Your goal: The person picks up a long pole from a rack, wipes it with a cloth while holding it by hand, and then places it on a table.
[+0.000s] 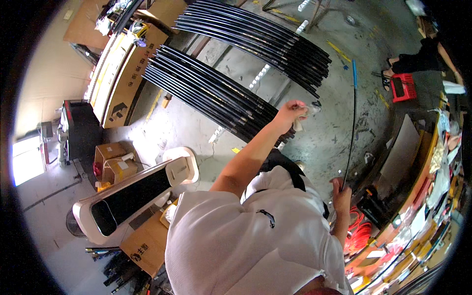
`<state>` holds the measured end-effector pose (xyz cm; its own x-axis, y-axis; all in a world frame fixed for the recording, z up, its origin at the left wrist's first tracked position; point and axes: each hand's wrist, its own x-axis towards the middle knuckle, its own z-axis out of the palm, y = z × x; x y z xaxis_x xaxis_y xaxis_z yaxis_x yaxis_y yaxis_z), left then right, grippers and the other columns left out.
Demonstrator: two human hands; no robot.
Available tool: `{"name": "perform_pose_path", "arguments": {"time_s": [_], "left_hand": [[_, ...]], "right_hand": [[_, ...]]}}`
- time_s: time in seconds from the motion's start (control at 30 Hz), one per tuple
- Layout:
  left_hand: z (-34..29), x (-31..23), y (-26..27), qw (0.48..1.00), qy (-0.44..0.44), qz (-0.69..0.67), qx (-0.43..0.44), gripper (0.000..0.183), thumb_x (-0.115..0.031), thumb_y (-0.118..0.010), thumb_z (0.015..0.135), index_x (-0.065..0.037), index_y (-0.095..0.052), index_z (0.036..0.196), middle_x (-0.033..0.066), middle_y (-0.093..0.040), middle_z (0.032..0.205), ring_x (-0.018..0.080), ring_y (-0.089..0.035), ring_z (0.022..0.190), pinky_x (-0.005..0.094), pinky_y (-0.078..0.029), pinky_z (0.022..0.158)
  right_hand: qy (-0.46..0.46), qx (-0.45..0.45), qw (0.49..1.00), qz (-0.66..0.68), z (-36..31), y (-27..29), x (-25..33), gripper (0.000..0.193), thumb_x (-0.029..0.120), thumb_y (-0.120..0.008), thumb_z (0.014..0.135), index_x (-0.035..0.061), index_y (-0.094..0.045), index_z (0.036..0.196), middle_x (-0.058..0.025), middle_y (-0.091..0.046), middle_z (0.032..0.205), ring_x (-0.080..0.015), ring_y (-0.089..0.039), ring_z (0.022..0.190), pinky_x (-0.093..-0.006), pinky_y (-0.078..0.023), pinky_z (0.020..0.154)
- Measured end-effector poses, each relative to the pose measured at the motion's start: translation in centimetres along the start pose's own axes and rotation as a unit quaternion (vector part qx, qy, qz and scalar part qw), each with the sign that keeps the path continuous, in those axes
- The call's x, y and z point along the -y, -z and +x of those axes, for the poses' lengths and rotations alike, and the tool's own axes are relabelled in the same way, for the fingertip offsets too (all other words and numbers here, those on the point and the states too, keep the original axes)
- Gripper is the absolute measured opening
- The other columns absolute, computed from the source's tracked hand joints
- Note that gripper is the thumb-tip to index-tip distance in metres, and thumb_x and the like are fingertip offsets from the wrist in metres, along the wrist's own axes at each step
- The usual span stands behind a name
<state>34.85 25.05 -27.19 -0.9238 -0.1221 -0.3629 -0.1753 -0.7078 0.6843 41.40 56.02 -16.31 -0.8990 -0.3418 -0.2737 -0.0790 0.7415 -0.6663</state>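
Place: workshop | black rods (211, 91) in rows | stained grey floor (327, 147) | cluttered bench (415, 209) | cardboard boxes (122, 169)

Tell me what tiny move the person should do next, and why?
Perhaps bring the left hand, with its pale crumpled wad, toward the thin black rod. The right hand holds that rod, blue end pointing away from the body, and the wad isn't touching it.
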Motion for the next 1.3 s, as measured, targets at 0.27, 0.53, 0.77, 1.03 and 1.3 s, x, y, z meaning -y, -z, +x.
{"name": "perform_pose_path", "arguments": {"time_s": [0.27, 0.53, 0.77, 1.03, 1.3], "left_hand": [[-2.4, -1.3, -7.5, 0.968, 0.025, 0.222, 0.115, 0.014, -0.019, -0.065, 0.081, -0.011, -0.056, 0.088, -0.0002, -0.056, 0.083, 0.0125, -0.055, 0.081, 0.0276, -0.046, 0.068], [-8.9, 1.3, -11.6, 0.931, 0.074, 0.263, 0.243, 0.037, -0.032, -0.060, 0.084, 0.000, -0.060, 0.102, 0.0039, -0.061, 0.095, 0.0117, -0.053, 0.086, 0.0253, -0.042, 0.078], [-8.3, -1.9, -12.5, 0.912, 0.067, 0.306, 0.265, 0.030, -0.030, -0.057, 0.086, -0.003, -0.062, 0.099, 0.0028, -0.063, 0.092, 0.0120, -0.055, 0.079, 0.0264, -0.044, 0.072], [-8.1, -1.6, -13.2, 0.900, 0.002, 0.379, 0.215, 0.025, -0.014, -0.071, 0.073, -0.001, -0.062, 0.093, 0.0020, -0.060, 0.080, 0.0095, -0.053, 0.075, 0.0235, -0.044, 0.068], [-8.9, 0.7, -11.9, 0.844, 0.041, 0.447, 0.293, 0.039, -0.034, -0.065, 0.079, -0.005, -0.056, 0.102, 0.0054, -0.059, 0.089, 0.0150, -0.053, 0.080, 0.0285, -0.045, 0.064]], "right_hand": [[-0.088, 0.021, 0.991, 0.093, 1.9, 0.9, 5.7, 0.031, 0.026, -0.052, 0.089, 0.0048, -0.050, 0.111, -0.0055, -0.046, 0.053, -0.0154, -0.042, 0.048, -0.0310, -0.035, 0.047], [-0.036, -0.105, 0.984, 0.137, 1.9, 1.0, 4.2, 0.024, 0.019, -0.063, 0.082, 0.0027, -0.051, 0.095, -0.0028, -0.046, 0.058, -0.0115, -0.039, 0.053, -0.0291, -0.034, 0.048], [-0.036, -0.092, 0.983, 0.158, 1.3, 1.9, 4.5, 0.018, 0.014, -0.063, 0.080, 0.0012, -0.052, 0.082, -0.0027, -0.042, 0.061, -0.0112, -0.039, 0.058, -0.0276, -0.035, 0.053], [-0.070, -0.080, 0.987, 0.118, 0.3, 2.9, 5.1, 0.016, 0.012, -0.061, 0.081, 0.0010, -0.050, 0.081, -0.0032, -0.042, 0.061, -0.0112, -0.038, 0.058, -0.0267, -0.035, 0.053], [-0.040, -0.157, 0.962, 0.221, -0.3, 2.4, 4.7, 0.013, 0.010, -0.060, 0.082, 0.0014, -0.051, 0.080, 0.0002, -0.045, 0.065, -0.0088, -0.039, 0.061, -0.0235, -0.036, 0.056]]}}
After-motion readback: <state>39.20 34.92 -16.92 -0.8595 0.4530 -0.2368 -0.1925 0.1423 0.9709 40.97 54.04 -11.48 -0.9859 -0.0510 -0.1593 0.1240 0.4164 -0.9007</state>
